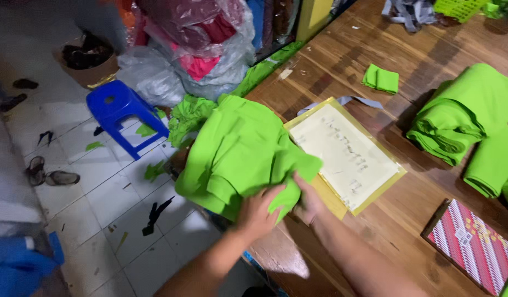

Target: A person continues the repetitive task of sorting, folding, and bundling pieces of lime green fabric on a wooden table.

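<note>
1. Left hand (pixel 258 212), lower centre of frame, fingers clenched on the lower edge of a bright green folded garment (pixel 240 151); grasp clear.
2. Right hand (pixel 308 201), just right of the left one, fingers tucked under the same garment's lower right corner, gripping the cloth; fingertips hidden by fabric.
3. Green garment sits centre frame, bunched, hanging over the near-left edge of the wooden surface (pixel 375 71), partly over the floor side.
4. Yellow-edged flat board with a pale sheet on it (pixel 347 157), right of the garment, lying on the surface; garment's right edge overlaps its left corner.
5. Small folded green piece (pixel 381 79), upper right of centre, on the surface, well apart from the hands.
6. Stack of rolled and folded green fabric (pixel 463 121), right side of frame, on the surface.
7. Red-and-white patterned flat box (pixel 474 247), lower right corner, on the surface.
8. Grey strip of cloth (pixel 353 100), just above the board.
9. Blue plastic stool (pixel 122 113), upper left, on the white tiled floor (pixel 100 203), green scraps around it.
10. Clear plastic bags with red and pink cloth (pixel 204 44), top centre, behind the garment.
11. Sandals (pixel 50 173), far left on the floor.
</note>
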